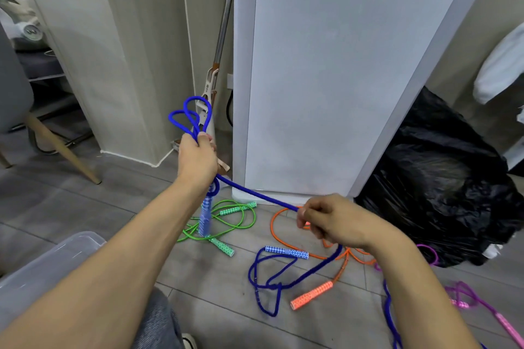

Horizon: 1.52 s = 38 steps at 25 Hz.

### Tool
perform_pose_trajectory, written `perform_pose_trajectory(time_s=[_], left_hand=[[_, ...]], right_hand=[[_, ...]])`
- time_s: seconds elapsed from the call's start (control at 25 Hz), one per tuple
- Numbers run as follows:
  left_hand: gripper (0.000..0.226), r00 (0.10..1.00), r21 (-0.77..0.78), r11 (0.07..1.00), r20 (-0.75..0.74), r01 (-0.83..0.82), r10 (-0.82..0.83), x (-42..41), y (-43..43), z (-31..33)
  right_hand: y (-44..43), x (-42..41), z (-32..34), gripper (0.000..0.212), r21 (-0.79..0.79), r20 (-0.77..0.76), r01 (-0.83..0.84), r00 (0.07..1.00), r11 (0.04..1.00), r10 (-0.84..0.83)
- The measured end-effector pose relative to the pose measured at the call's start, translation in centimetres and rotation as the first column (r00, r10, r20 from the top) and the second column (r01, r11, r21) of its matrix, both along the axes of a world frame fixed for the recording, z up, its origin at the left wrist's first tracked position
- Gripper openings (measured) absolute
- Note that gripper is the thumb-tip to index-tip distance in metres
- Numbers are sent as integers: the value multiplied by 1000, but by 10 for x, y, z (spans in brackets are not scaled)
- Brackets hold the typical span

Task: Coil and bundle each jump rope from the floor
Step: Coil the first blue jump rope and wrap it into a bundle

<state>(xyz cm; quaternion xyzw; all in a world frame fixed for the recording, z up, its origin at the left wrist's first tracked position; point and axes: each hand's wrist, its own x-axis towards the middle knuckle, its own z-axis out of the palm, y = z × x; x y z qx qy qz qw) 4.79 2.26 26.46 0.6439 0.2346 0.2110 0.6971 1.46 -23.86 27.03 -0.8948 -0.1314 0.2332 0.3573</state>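
We're mid-coil on the blue rope [256, 195]. Our left hand [197, 159] is fisted round a few finished loops [192, 113], held up by the white cabinet's [340, 79] left edge, w/ one blue handle [205, 218] dangling under the wrist. Our right hand [329, 218], low in front of the cabinet's base, pinches the rope w/ curled fingers. The span btwn hands runs taut.

The rest trails on the floor in front of the cabinet, to the 2nd handle [286, 252]. Next, we judge: bring the right-hand span to the left fist, then slide down for more. The slack crosses the orange rope [312, 295], so a snag is possible.

A black bag [439, 178] crowds the cabinet's right side, and open floor lies on our side of the cabinet.
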Motion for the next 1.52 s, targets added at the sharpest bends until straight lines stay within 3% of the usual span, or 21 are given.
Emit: perform_pose_trajectory(time_s=[0.12, 0.24, 0.36, 0.44, 0.72, 0.88, 1.04, 1.24, 1.4, 1.52], left_hand=[[24, 999, 282, 958, -7, 49, -49, -6, -6, 6], [22, 966, 414, 875, -55, 252, -253, -13, -22, 4], [16, 865, 320, 808, -94, 495, -493, -23, -39, 1], [15, 816, 317, 760, -91, 568, -572, -29, -49, 3], [18, 716, 407, 616, -159, 674, -679, -41, -71, 6], [16, 659, 310, 590, -205, 745, -724, -37, -67, 3], [14, 582, 234, 538, -212, 810, -785, -38, -62, 5], [7, 621, 224, 583, -184, 781, -762, -41, -61, 6], [14, 734, 485, 563, -316, 669, -601, -36, -59, 6], [16, 844, 511, 676, -241, 530, -480, -25, -47, -2]], right_hand=[[-10, 5, 4, 23, -81, 308, 190, 938, 978, -157], [6, -2, 8, 19, 73, 477, 219, 849, 973, -227], [24, -6, 8, 17, 197, 434, 141, 875, 970, -215], [29, -7, 7, 18, 229, 380, 136, 899, 964, -218], [33, -7, 6, 22, 340, 325, 173, 901, 924, -288], [32, -6, 3, 26, 246, 397, 272, 847, 930, -353], [29, -4, 3, 22, 294, 343, 271, 865, 917, -366], [28, -3, 3, 15, 277, 326, 196, 902, 941, -284], [18, 1, 5, 24, 227, 329, 252, 889, 941, -318], [7, 5, 1, 29, 181, 210, 233, 940, 956, -269]])
